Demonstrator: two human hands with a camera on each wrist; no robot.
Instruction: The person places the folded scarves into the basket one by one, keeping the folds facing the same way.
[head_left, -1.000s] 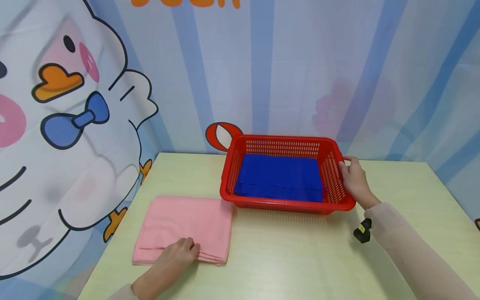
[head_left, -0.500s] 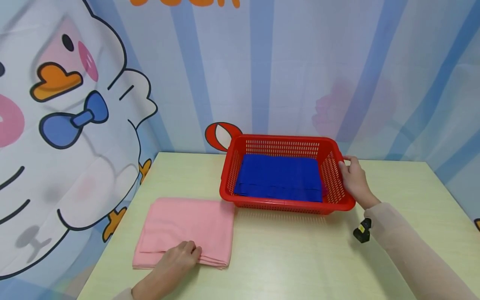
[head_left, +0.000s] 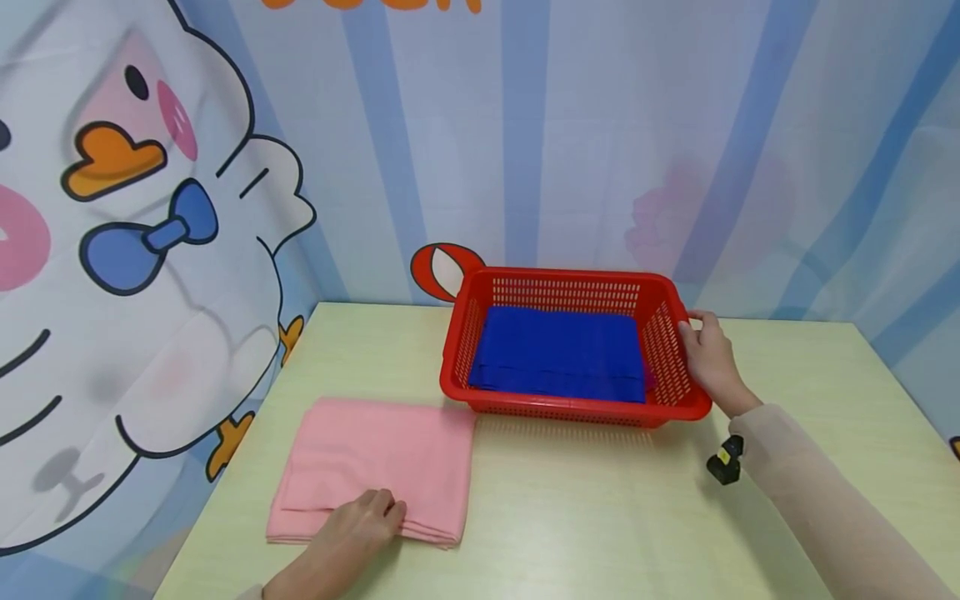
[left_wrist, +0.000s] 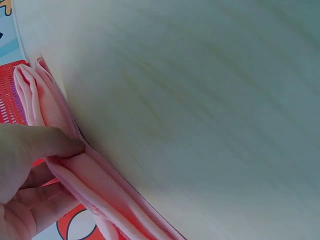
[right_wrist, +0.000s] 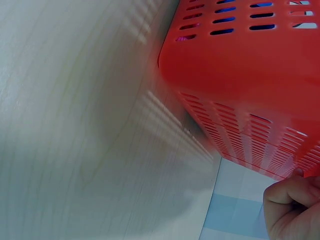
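Observation:
A folded pink cloth (head_left: 382,458) lies on the left part of the table, its layered edges toward me. My left hand (head_left: 356,525) pinches its near edge; the left wrist view has the thumb (left_wrist: 62,142) on one side of the folds and the fingers on the other. Farther back stands a red plastic basket (head_left: 562,406) with slotted walls. Inside it is a folded blue cloth (head_left: 558,354), with a bit of magenta (head_left: 649,379) showing at its right side. My right hand (head_left: 711,360) grips the basket's right rim.
The pale wooden table (head_left: 570,508) meets a printed curtain (head_left: 585,133) along its back edge. A large cartoon duck (head_left: 172,333) is printed on the left side. A small black device (head_left: 726,461) is at the right sleeve.
The pink cloth has slid slightly toward me and to the right, together with my left hand. My right hand and the basket have stayed in place.

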